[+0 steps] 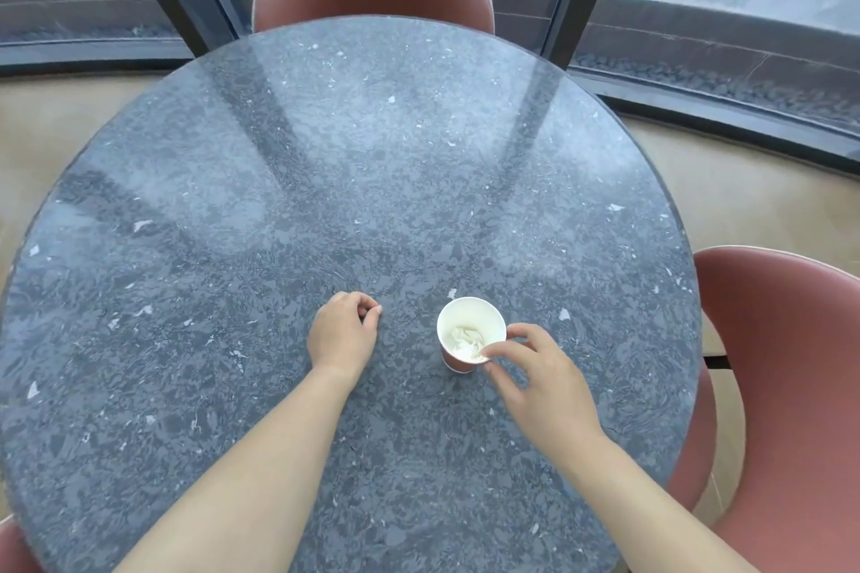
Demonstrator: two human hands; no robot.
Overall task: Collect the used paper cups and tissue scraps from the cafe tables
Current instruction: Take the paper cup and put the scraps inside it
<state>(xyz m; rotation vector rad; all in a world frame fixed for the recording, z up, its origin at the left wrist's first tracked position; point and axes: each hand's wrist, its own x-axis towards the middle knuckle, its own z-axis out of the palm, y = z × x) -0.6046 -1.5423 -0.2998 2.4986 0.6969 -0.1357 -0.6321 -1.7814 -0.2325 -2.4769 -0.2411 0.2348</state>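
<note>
Paper cup (471, 330) stands upright on the round stone table (232, 209), near the front edge and right of centre, with a crumpled tissue (465, 340) already inside.

Left to right:
- Left hand (344, 335) rests on the tabletop, apart from the cup. Its fingers are curled, thumb tip against forefinger. Can't tell whether a small scrap is pinched there; nothing shows.
- A white fleck (451, 293) sits just behind the cup. It could be a tissue bit or just the stone pattern. Worth a check before leaving.
- Right hand (540, 382) grasps the cup at its near right side, thumb and forefinger curled onto the rim.
- Pink chair (791, 386) stands off the table's right side. It is out of the way.

Step in hand looks like lifting the cup. A rim pinch on thin paper will likely buckle it, so he or she should wrap the fingers lower round the wall. Lift straight up and keep it level so the tissue stays in. If the left hand has a scrap, drop it into the cup first.
</note>
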